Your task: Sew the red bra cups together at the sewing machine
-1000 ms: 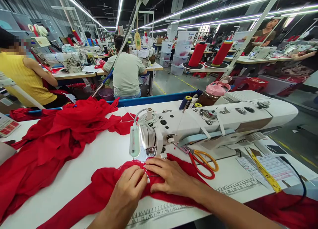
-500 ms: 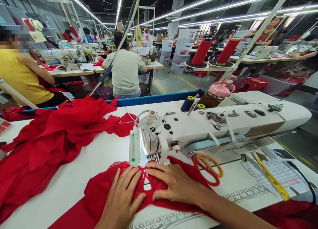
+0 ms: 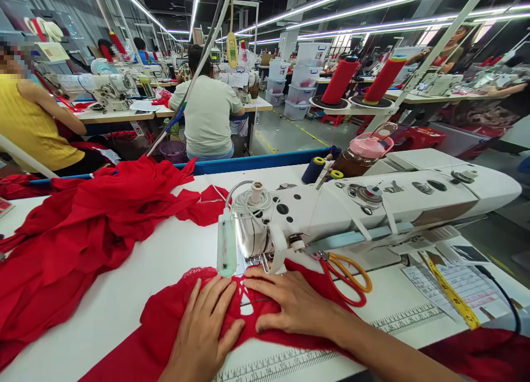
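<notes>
A red garment piece [image 3: 165, 316] with a lace edge and a cut-out opening lies flat under the head of a white sewing machine [image 3: 323, 211]. My left hand [image 3: 207, 321] rests on the cloth left of the opening, fingers stretched toward the needle area. On the right side of the opening, my right hand [image 3: 290, 304] presses the cloth down with its fingers spread. The presser foot [image 3: 261, 259] is just beyond my fingertips, partly hidden by the machine's small lamp [image 3: 227, 247] and a white guard.
A heap of red fabric [image 3: 95, 222] covers the table's left side. Scissors [image 3: 343, 280] with orange and red handles lie right of my hand. A yellow tape measure [image 3: 453, 296] crosses paper sheets. Red thread cones [image 3: 342, 81] stand behind the machine. Co-workers sit at machines ahead.
The view has shifted slightly. Both hands keep nearly the same place on the red cloth, and no clear movement of the cloth shows.
</notes>
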Demonstrator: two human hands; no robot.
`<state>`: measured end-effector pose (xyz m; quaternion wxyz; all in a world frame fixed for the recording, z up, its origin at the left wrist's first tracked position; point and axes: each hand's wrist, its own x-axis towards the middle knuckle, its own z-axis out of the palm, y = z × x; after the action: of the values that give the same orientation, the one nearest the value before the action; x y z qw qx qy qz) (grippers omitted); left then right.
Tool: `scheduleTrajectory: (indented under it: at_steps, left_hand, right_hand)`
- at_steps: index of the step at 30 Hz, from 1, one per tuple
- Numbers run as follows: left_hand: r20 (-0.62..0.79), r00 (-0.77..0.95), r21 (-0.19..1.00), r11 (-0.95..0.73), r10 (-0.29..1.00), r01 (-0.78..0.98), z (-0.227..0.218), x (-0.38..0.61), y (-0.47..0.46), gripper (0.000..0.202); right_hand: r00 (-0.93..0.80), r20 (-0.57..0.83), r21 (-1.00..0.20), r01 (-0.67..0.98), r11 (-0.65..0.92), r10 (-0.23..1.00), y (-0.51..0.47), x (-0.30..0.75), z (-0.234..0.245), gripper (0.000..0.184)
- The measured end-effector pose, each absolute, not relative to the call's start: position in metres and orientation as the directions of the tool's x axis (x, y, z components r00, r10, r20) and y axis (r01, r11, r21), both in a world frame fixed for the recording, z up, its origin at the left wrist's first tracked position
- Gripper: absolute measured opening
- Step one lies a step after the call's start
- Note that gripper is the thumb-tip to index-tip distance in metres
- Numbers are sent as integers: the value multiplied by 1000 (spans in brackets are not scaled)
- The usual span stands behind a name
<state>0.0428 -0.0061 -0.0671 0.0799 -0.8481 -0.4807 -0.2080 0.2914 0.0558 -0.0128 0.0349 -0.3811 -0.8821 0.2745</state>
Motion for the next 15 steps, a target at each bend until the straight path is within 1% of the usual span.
scheduleTrajectory:
  at_steps: [9,15]
  left_hand:
    - [390,442,79,-508,808,858,-68,43,-8,55]
    - [358,426,107,-490,831,865,-66,43,-10,58]
  right_hand:
    - [-701,-138,-499,659,562,700,55,291,-14,78]
    - [-707,-166,-496,662,561,687,56,291,-11,74]
